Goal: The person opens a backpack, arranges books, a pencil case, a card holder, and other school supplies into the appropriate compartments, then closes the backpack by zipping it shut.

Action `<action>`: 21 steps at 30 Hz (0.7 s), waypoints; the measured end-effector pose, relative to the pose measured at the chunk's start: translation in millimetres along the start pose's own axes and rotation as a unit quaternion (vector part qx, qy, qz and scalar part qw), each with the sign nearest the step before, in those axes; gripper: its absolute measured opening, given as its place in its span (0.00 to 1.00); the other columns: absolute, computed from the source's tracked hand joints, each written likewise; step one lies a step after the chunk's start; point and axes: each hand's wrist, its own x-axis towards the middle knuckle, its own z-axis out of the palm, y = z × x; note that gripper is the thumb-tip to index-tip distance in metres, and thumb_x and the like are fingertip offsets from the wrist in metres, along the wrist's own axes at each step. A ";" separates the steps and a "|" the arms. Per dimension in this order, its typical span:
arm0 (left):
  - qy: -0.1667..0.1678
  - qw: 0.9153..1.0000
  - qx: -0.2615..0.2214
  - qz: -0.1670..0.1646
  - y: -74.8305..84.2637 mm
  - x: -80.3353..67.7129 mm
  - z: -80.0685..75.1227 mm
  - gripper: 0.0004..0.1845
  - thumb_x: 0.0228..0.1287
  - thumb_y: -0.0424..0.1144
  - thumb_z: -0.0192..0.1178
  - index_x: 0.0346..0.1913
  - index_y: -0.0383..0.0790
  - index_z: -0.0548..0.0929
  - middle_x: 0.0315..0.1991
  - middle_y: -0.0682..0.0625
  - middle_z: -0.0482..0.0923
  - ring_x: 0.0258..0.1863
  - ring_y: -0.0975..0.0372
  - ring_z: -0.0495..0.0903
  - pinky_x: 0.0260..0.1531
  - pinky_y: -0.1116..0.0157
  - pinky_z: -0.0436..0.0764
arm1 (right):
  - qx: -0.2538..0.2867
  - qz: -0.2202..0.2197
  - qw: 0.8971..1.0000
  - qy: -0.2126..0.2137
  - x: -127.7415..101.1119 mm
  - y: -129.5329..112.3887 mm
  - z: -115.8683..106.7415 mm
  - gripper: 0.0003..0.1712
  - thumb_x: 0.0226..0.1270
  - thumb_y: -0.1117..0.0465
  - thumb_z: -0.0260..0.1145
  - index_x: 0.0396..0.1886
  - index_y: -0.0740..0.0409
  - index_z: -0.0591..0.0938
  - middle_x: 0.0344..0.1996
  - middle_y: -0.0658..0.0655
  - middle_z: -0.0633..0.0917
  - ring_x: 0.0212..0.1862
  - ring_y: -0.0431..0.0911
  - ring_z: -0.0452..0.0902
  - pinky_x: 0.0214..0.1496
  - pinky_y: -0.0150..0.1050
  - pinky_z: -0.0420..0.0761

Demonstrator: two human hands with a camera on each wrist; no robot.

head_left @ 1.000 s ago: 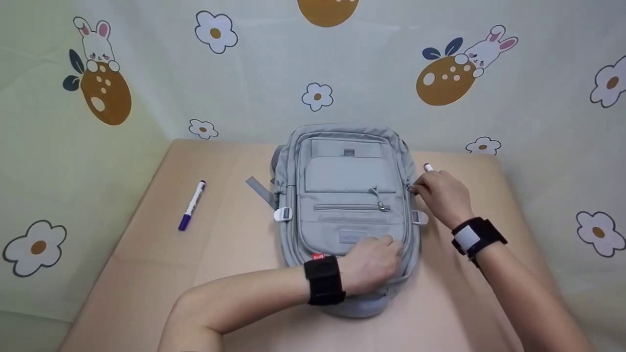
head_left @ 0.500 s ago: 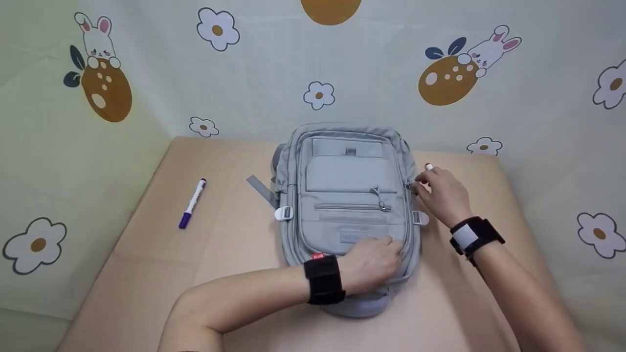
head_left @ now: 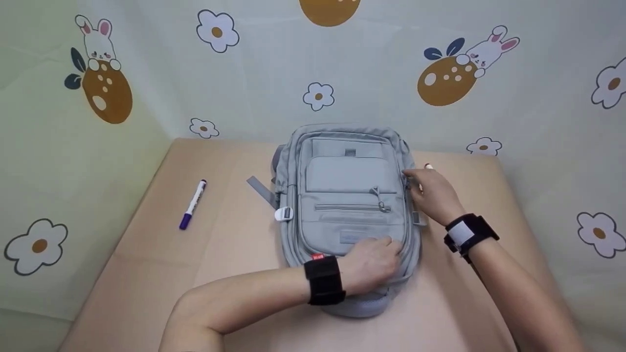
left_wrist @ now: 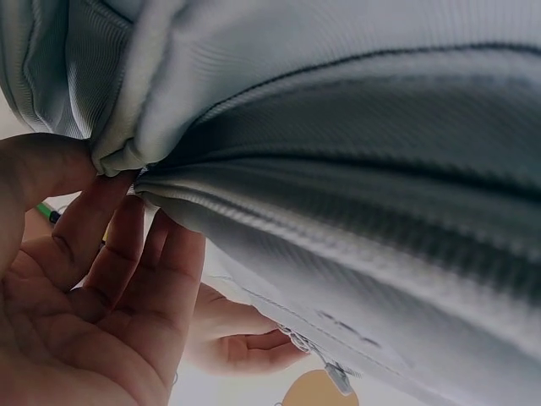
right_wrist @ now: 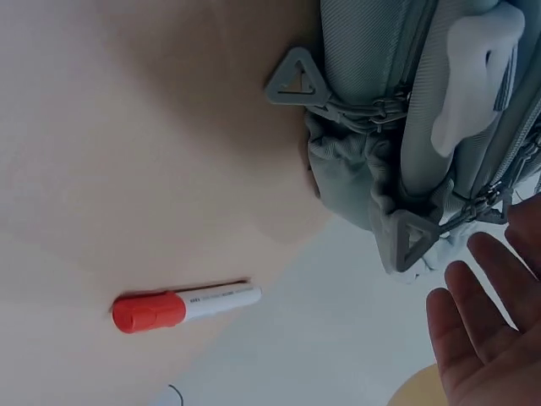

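Note:
A grey backpack (head_left: 349, 173) lies front side up on the table. My left hand (head_left: 371, 264) pinches a fold of fabric at its lower right edge; the left wrist view shows thumb and fingers (left_wrist: 127, 228) at the fold, beside the seam. Along the bag's right side, my right hand (head_left: 436, 194) has thumb and forefinger at a zipper pull (right_wrist: 500, 211), its other fingers loosely extended. Two triangular zipper pulls, one upper (right_wrist: 297, 80) and one lower (right_wrist: 414, 241), hang free in the right wrist view. A white side buckle (right_wrist: 478, 76) sits above the lower one.
A marker with a purple cap (head_left: 193, 204) lies on the table left of the bag. A red-capped marker (right_wrist: 186, 306) lies to the right, mostly behind my right hand in the head view. A strap (head_left: 260, 191) sticks out leftward. Patterned curtains (head_left: 274, 63) surround the table (head_left: 234, 283).
My right hand has moved slightly left and up along the bag's right edge, its fingers now over that edge. The left hand keeps its place on the fabric.

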 end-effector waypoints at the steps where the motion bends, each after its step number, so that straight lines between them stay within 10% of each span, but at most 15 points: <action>1: 0.002 1.000 -0.001 0.001 0.2 0.1 0.1 0.05 0.64 0.40 0.63 0.39 0.48 0.88 0.43 0.54 0.76 0.37 0.64 0.75 0.21 0.70 0.75 | 0.003 0.003 1.000 0.000 0.7 0.0 0.4 0.19 0.68 0.73 0.63 0.58 0.68 0.82 0.52 0.67 0.85 0.55 0.63 0.79 0.62 0.57 0.74; 11: 0.012 1.000 -0.009 0.006 -1.5 -0.1 -0.1 0.05 0.66 0.39 0.63 0.40 0.48 0.88 0.44 0.54 0.75 0.38 0.64 0.75 0.22 0.70 0.76 | -0.006 -0.053 0.997 0.055 -11.3 0.5 -11.7 0.12 0.65 0.75 0.68 0.46 0.65 0.88 0.37 0.60 0.82 0.39 0.55 0.77 0.42 0.48 0.77; 21: -0.006 1.000 -0.018 -0.001 -1.9 -2.1 -0.7 0.06 0.65 0.40 0.64 0.42 0.47 0.87 0.45 0.54 0.75 0.38 0.63 0.74 0.23 0.69 0.76 | 0.032 -0.005 0.999 0.031 -35.9 0.2 -12.8 0.10 0.60 0.75 0.65 0.39 0.62 0.87 0.35 0.56 0.84 0.34 0.48 0.80 0.36 0.45 0.80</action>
